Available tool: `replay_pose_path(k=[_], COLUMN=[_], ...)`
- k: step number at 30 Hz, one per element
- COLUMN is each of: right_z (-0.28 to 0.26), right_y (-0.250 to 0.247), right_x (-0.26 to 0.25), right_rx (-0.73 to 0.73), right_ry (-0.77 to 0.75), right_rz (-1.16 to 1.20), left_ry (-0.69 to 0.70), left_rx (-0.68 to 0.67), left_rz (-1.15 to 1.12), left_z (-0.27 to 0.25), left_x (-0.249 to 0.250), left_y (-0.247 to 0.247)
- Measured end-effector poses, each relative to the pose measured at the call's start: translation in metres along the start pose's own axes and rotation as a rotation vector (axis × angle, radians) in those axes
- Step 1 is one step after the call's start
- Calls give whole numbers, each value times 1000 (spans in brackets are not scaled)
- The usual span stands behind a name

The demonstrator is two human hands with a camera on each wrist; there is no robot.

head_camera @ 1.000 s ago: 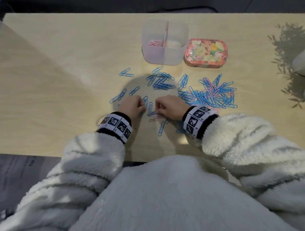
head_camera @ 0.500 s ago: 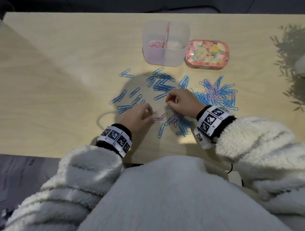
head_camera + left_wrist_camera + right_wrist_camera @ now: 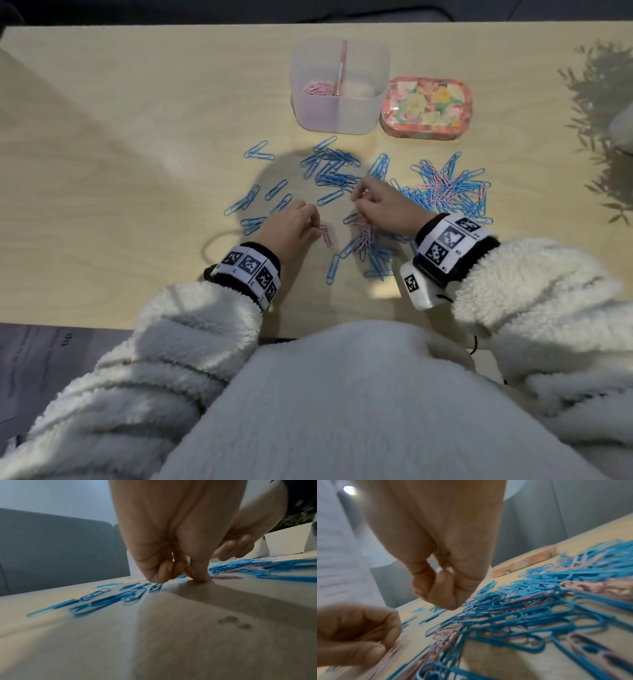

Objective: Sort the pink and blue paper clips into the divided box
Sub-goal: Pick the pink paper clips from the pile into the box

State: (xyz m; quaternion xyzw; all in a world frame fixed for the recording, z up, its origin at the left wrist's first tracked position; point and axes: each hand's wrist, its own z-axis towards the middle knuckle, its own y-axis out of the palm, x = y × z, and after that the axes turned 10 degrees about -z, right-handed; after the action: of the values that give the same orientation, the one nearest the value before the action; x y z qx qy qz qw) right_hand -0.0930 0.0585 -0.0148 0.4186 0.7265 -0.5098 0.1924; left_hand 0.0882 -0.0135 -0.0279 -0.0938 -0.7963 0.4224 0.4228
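Blue paper clips (image 3: 334, 168) lie scattered mid-table, and a mixed blue and pink heap (image 3: 448, 192) lies to their right. The clear divided box (image 3: 342, 113) stands at the back with pink clips (image 3: 317, 88) in its left compartment. My left hand (image 3: 317, 228) is curled low on the table, its fingertips (image 3: 200, 579) pressing down and pinching a few pink clips (image 3: 326, 237). My right hand (image 3: 356, 200) hovers over the blue clips with fingers and thumb bunched together (image 3: 447, 599). Nothing shows between them. A second mixed pile (image 3: 370, 246) lies under its wrist.
A flowered pink tin (image 3: 426, 108) sits directly right of the box. A plant's shadow (image 3: 599, 113) falls on the table's right end. The wooden table (image 3: 137, 154) stretches bare to the left. White planters (image 3: 288, 543) show beyond the clips.
The hands were together at the near pile. My right hand has moved forward and right to the blue clips, while my left drew slightly back with pink clips at its fingertips.
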Motion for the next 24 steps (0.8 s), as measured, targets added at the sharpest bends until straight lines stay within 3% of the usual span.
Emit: replay_pose_path(k=[2,5,8,11,16,24], right_z=[1,0,-4,-6,-13,-3], right_y=[-5,3,22,35,41,42], right_x=[1,-4,-11,-13,-12,-15], right_rx=[-24,-50,-30,-30,31,33], right_ry=[73,62,-4,-38,-108,-215], right_rz=[120,164,18,-34,-573,-719], left_ry=[17,6,-7,40,30,38], left_rx=[-16,30,67,6,-31,1], left_rz=[2,-64,-108,-34,115,277], left_z=[1,-2,-3,0,3,7], left_x=[-1,-2,0,-3,-10,-21], left_y=[0,1,1,-1,0,-13])
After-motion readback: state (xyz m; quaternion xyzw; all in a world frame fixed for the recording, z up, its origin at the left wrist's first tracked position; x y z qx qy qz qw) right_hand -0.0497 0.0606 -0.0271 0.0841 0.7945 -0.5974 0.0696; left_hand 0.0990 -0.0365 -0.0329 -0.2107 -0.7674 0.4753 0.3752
